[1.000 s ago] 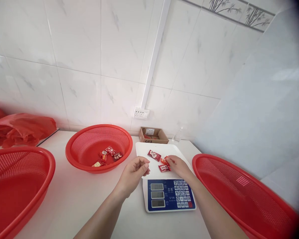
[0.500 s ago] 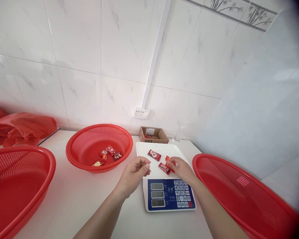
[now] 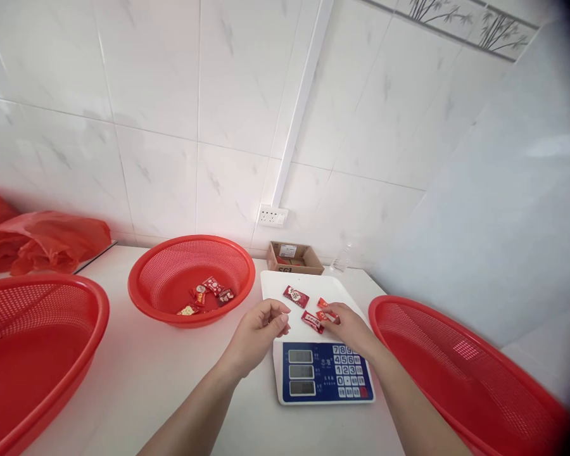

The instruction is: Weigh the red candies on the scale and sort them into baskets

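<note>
On the white pan of a digital scale lie three small red wrapped candies. A dark red wrapped candy with a pale label lies apart, farther back on the pan. Beside my right hand are a red wrapped candy and an orange-red wrapped candy, close together. Its bent fingers reach over these two and grip at their right ends, covering part of them. My left hand hovers at the pan's left edge, fingers curled toward the thumb, with nothing visible in it.
A red basket with several wrapped candies stands left of the scale. Other red baskets stand at the far left and right. Behind the scale are a cardboard box and a clear container. Red plastic bags lie back left.
My right fingers have spread slightly over the two candies, and the nearer candy has shifted a little. My left hand keeps its curled pose. The view has shifted slightly.
</note>
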Demonstrator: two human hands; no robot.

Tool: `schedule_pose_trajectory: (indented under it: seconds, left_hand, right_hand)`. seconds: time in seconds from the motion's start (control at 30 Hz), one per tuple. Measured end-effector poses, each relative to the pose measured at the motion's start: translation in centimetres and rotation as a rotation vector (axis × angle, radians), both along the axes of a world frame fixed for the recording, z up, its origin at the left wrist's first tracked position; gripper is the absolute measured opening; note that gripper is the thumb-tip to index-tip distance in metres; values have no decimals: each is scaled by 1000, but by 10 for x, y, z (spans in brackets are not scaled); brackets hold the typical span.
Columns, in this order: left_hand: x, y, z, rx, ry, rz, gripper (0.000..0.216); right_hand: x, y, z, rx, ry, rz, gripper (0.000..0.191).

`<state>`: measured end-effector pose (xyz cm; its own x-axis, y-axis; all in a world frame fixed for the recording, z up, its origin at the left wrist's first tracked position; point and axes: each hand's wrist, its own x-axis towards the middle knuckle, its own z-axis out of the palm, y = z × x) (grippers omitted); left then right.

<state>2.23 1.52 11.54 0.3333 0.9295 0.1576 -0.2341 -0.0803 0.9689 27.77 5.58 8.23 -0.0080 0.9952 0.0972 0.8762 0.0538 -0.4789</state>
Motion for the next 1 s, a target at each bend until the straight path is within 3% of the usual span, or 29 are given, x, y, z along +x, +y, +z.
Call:
schedule_pose_trajectory:
  seconds: [0.33,0.43,0.63,0.83,1.0]
  left_hand:
    - [1,1,0,6,-5,-7,14]
    - [1,1,0,11,-7,-12,14]
    - [-1,0,0,29,10,-3,14]
    - [-1,0,0,29,3,-2,14]
    - [-1,0,0,11,4,-17,14]
  right_hand:
    - [-11,23,-4,102,-132,-115,33]
    - [-27,33,-3,134,-155,-27,34]
    - [-51,53,-6,50,-211,113,41]
    - [-38,59,-2,13,-176,222,48]
    - [-19,49,9,-91,8,234,37]
